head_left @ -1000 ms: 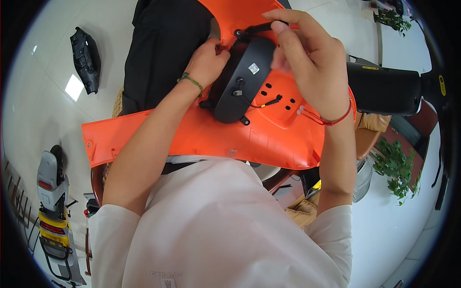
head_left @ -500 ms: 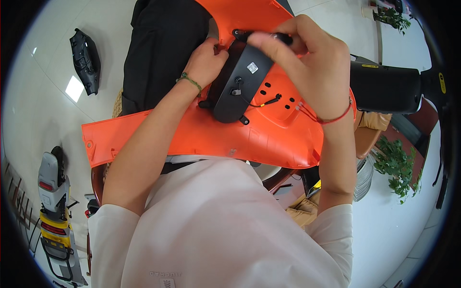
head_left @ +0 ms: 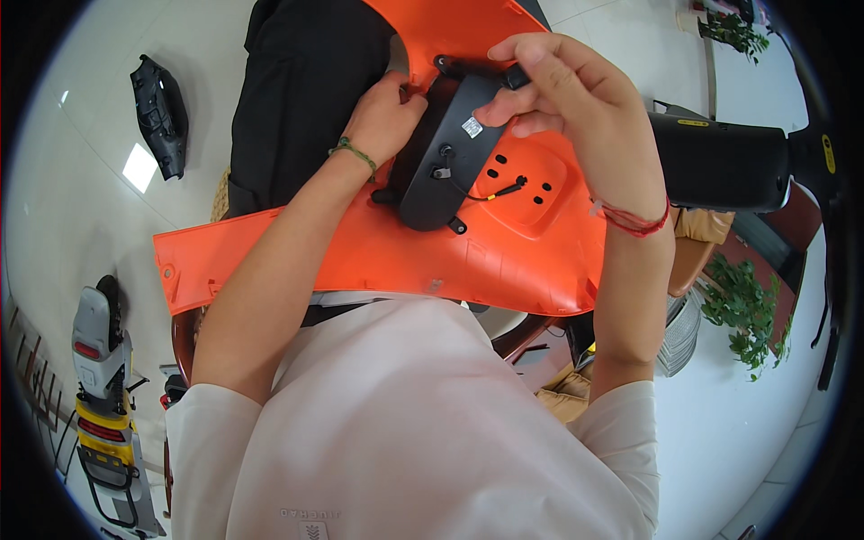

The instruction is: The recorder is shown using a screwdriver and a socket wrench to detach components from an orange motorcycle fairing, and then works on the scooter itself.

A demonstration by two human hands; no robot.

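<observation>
A large orange plastic panel (head_left: 346, 256) lies across my lap, inner side up. On it sits a long black lamp-like housing (head_left: 427, 191) with mounting tabs and a short cable (head_left: 479, 197). My left hand (head_left: 387, 115) is closed at the housing's left edge, its fingertips tucked down by the orange rim, so what they pinch is hidden. Above the housing's far end, my right hand (head_left: 562, 85) grips a small black tool handle (head_left: 516, 76) between thumb and fingers. The tool's tip cannot be made out; the far tab (head_left: 443, 62) is close by.
On the tiled floor at left lie a black plastic part (head_left: 160, 117) and a grey and yellow vehicle tail assembly (head_left: 106, 423). A black padded seat-like part (head_left: 720, 162) stands at right, near a leafy plant (head_left: 742, 310). My dark trouser leg (head_left: 306, 99) is beside the panel.
My right hand has turned, with its fingers shifted on the black tool handle and the wrist a little further right. The left hand, housing and panel stay in place.
</observation>
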